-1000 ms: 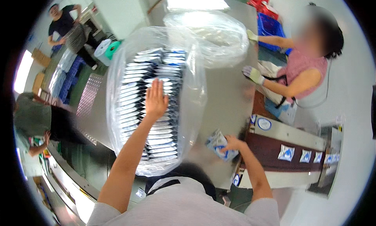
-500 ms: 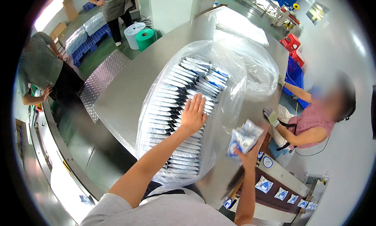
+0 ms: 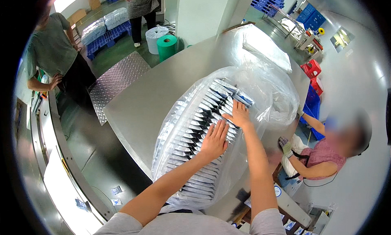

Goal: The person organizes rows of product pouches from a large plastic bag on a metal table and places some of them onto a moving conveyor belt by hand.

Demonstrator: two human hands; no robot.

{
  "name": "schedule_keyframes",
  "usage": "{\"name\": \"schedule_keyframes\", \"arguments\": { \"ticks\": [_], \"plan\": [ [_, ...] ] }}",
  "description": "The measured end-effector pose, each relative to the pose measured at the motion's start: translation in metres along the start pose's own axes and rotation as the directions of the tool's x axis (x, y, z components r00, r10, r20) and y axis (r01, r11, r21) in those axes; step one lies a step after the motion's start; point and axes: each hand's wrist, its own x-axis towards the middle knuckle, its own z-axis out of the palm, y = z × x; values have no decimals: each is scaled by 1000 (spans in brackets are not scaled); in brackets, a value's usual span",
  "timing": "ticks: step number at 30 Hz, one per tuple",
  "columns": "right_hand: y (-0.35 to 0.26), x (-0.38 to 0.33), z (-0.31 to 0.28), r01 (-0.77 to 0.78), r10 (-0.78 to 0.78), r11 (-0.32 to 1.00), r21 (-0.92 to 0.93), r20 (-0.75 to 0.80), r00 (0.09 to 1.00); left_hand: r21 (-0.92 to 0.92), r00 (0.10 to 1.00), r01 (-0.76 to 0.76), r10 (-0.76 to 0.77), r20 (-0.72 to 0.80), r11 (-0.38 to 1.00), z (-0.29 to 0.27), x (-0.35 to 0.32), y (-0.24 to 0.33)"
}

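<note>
A large clear plastic bag [image 3: 163, 153] lies on the metal table, its mouth spread around rows of small silver-white pouches [image 3: 199, 169] standing packed on edge. My left hand [image 3: 214, 142] rests palm down across the middle of the rows, fingers stretched out. Just beyond it, to the right, my right hand [image 3: 240, 114] lies on the pouches near the far end, its fingers extended. Neither hand grips anything that I can see. Blue print shows on the pouches by the right fingertips. Under both palms the pouches are hidden.
A stack of white plastic sheets or bags [image 3: 266, 51] lies at the table's [image 3: 134, 108] far end. On the right stands a co-worker [image 3: 321, 161] wearing gloves. Beside the near right edge runs a conveyor [image 3: 289, 210] carrying pouches. Another person [image 3: 53, 51] stands at left.
My right hand, which held a bunch of pouches over the table's right side, has moved left onto the bag's rows and no longer holds them. My left hand stays on the pouches.
</note>
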Motion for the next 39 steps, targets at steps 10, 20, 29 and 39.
{"name": "schedule_keyframes", "arguments": {
  "ticks": [10,20,29,39],
  "plan": [
    [1,-132,-18,65,265,902,426,-667,696,20,1000,-9,9,6,1000,3,2,-2],
    [-77,-432,143,-412,371,861,299,184,910,170,999,-22,16,37,985,19,2,-6],
    [-110,-492,217,-618,559,746,248,269,784,228,994,-106,98,47,968,28,4,-7],
    [-111,-496,216,-625,587,732,273,215,781,244,985,-128,93,148,961,16,-43,0]
  ]
}}
